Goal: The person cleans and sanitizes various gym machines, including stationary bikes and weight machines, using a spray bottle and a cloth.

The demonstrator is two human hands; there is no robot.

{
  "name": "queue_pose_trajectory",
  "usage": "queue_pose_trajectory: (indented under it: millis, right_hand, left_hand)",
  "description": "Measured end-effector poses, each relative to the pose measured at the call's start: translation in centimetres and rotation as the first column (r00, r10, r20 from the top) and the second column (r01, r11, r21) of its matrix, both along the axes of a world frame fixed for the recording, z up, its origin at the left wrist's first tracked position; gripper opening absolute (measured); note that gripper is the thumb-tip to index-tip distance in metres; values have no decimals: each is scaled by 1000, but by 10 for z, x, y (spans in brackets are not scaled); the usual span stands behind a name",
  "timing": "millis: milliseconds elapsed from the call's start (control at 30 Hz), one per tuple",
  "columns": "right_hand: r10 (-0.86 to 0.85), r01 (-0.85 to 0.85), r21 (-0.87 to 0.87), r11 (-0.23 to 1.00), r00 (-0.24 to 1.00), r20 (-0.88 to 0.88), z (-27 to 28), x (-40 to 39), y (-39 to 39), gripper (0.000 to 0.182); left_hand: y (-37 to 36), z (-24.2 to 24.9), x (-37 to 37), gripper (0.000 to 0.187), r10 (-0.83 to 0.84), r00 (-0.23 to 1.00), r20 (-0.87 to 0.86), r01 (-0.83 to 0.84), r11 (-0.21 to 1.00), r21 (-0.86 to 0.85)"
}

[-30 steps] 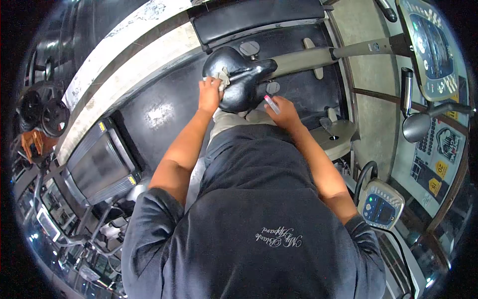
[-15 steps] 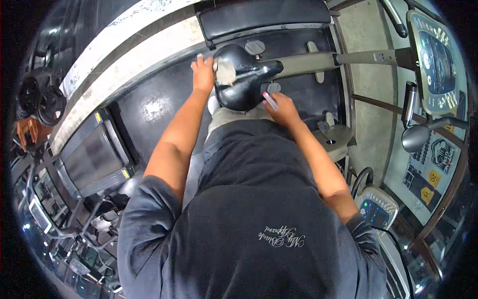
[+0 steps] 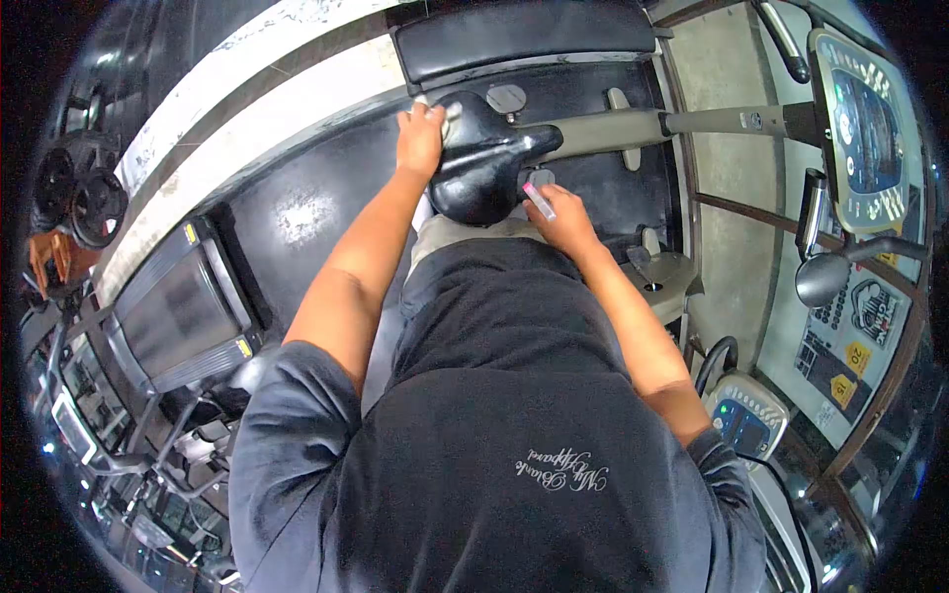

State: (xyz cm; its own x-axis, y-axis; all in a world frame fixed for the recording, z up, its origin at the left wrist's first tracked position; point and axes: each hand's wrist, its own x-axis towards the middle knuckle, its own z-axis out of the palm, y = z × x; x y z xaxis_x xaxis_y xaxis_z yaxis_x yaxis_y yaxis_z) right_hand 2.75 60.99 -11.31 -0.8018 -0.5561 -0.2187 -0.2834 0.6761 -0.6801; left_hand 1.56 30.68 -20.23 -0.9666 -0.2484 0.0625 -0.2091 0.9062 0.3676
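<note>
**Gym floor, black bike saddle between two working hands**

Head view, my only feed: a shiny black floor (image 3: 287,232) spreads out left of the left hand (image 3: 420,140), and a beige console with a blue screen (image 3: 858,133) stands well off to the right of the right hand (image 3: 563,217).

The broad, glossy black padded saddle (image 3: 479,183) sits between the hands, its nose just forward of the right one. I judge it firmly mounted, soft on top and rather slick; if I had to steady it, I'd take it by the narrow nose or under the rear rim.

The left hand is at the saddle's rear edge, fingers partly bent beside a pale, crumpled piece of cloth (image 3: 452,121). I can't tell whether they pinch it or only press on it. The cloth looks light and limp; I'd bunch it under flat fingertips.

The right hand is closed around a slim, clear tube with a pink end (image 3: 543,202), which sticks up past the fingers. It looks light and smooth, perhaps squeezable, so I'd hold it gently mid-body.
</note>
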Motion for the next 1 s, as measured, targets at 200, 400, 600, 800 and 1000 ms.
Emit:
queue_pose_trajectory:
  millis: [200,400,600,800,1000]
  right_hand:
    - [-7,6,26,1000,999,31,6,1,4,29]
    - [-16,16,-29,999,1000,-5,2,4,17,29]
    - [-18,19,-40,999,1000,9,1,11,30,25]
    - [9,-10,26,1000,999,31,3,13,28,26]
    - [-35,40,-75,996,998,61,1,15,33,27]
  left_hand:
    - [78,-1,2,34,-152,988,39,149,987,53]
    - [70,-3,15,30,-339,937,79,341,940,-15]
    - [-1,-23,-23,32,71,997,44,-68,996,-60]
    - [88,-15,-12,29,-362,926,109,351,930,105]
    - [29,-7,-9,33,-415,906,81,423,895,-142]
